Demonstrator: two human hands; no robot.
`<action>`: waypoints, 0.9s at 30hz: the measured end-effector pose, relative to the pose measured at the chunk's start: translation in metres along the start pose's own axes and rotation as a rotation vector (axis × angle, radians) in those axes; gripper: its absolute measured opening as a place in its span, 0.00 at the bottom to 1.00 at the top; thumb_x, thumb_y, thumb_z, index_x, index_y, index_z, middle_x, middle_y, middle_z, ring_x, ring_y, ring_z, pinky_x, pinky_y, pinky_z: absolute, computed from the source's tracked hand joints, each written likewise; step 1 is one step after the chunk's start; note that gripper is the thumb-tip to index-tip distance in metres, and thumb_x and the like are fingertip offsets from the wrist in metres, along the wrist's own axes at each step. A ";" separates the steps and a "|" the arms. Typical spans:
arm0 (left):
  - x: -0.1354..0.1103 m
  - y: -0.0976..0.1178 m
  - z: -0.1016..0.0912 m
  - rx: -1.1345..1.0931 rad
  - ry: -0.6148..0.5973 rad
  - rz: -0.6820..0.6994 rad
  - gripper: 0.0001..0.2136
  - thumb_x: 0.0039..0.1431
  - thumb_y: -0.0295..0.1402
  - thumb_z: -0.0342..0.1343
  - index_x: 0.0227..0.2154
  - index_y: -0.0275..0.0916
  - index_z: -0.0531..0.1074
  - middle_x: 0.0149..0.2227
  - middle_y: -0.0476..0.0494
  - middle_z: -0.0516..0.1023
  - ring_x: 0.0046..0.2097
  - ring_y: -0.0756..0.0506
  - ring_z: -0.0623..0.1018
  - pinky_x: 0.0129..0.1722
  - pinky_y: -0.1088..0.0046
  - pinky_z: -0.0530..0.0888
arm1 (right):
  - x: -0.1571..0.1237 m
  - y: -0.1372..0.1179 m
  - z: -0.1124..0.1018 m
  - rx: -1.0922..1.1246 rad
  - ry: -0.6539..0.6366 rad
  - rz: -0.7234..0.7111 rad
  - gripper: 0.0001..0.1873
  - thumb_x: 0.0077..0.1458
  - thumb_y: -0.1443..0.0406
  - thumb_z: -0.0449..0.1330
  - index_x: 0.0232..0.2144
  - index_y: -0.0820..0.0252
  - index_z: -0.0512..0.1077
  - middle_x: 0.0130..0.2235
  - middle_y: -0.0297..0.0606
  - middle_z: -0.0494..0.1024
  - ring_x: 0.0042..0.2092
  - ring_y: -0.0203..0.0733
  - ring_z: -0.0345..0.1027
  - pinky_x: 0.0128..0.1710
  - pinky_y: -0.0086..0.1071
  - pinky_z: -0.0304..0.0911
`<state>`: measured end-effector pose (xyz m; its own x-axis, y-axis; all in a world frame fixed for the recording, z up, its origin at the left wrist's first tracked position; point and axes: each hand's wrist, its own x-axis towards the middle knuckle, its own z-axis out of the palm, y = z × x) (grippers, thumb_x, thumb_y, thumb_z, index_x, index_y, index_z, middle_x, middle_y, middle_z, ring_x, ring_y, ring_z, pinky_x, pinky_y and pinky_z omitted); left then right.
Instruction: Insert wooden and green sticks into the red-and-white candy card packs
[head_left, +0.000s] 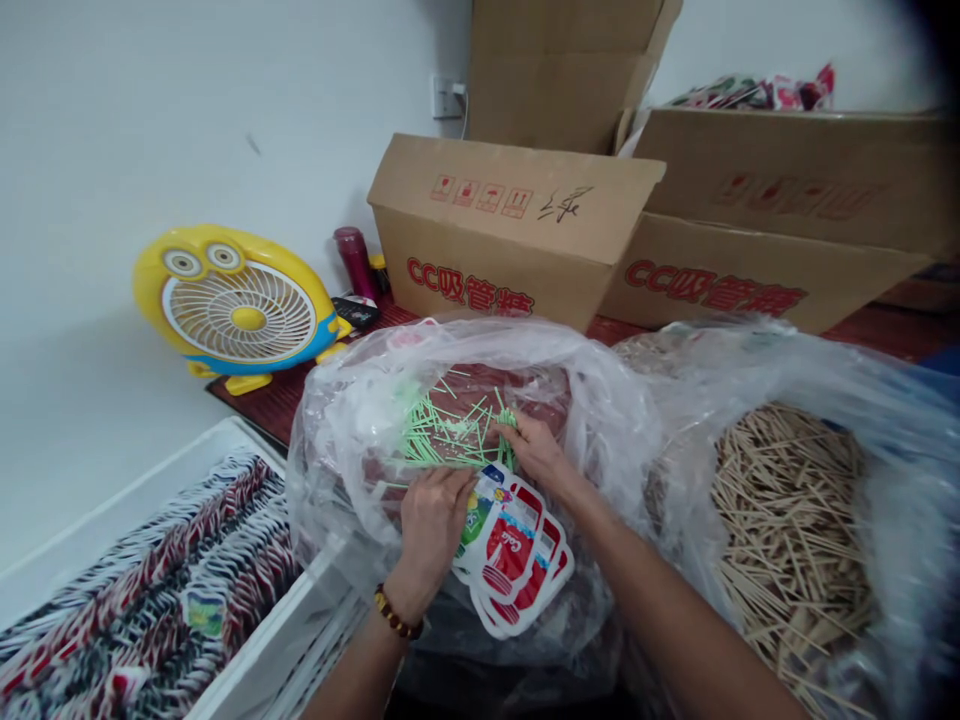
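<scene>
Bare forearms [645,570] over an open plastic bag [615,410]

The right hand [529,447] pinches green sticks [505,455]; more lie beyond the left hand [431,515], which grips printed packets [514,545] at its right. Tan sticks [787,530] lie right of both hands.

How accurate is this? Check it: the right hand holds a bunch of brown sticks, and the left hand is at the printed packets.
The colour is wrong: the head view shows the right hand holding a bunch of green sticks. The left hand is indeed at the printed packets.
</scene>
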<state>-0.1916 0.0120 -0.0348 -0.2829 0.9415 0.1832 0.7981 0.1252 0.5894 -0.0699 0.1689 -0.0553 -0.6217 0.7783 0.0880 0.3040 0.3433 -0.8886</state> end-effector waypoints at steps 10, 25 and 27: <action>-0.008 -0.007 -0.025 -1.062 -0.215 -0.411 0.14 0.57 0.42 0.55 0.40 0.38 0.73 0.29 0.48 0.76 0.28 0.48 0.73 0.28 0.75 0.70 | -0.008 0.005 0.006 0.115 0.036 0.106 0.16 0.59 0.56 0.49 0.34 0.60 0.72 0.32 0.37 0.77 0.32 0.39 0.70 0.35 0.32 0.64; -0.017 -0.009 -0.010 -1.078 -0.180 -0.492 0.12 0.48 0.40 0.63 0.27 0.36 0.72 0.25 0.49 0.78 0.25 0.49 0.75 0.26 0.75 0.71 | -0.037 -0.001 0.011 0.345 0.161 0.092 0.13 0.56 0.55 0.52 0.31 0.58 0.67 0.31 0.34 0.73 0.32 0.38 0.66 0.36 0.31 0.61; -0.017 -0.008 -0.011 -1.069 -0.204 -0.500 0.13 0.48 0.41 0.64 0.27 0.35 0.73 0.24 0.49 0.78 0.24 0.49 0.75 0.25 0.75 0.70 | -0.039 -0.009 0.004 0.466 0.187 0.105 0.12 0.56 0.55 0.52 0.34 0.57 0.65 0.31 0.34 0.73 0.31 0.38 0.67 0.35 0.32 0.62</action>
<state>-0.1991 -0.0079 -0.0344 -0.2691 0.9071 -0.3235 -0.2496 0.2588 0.9331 -0.0513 0.1333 -0.0524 -0.4521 0.8915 0.0289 -0.0230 0.0208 -0.9995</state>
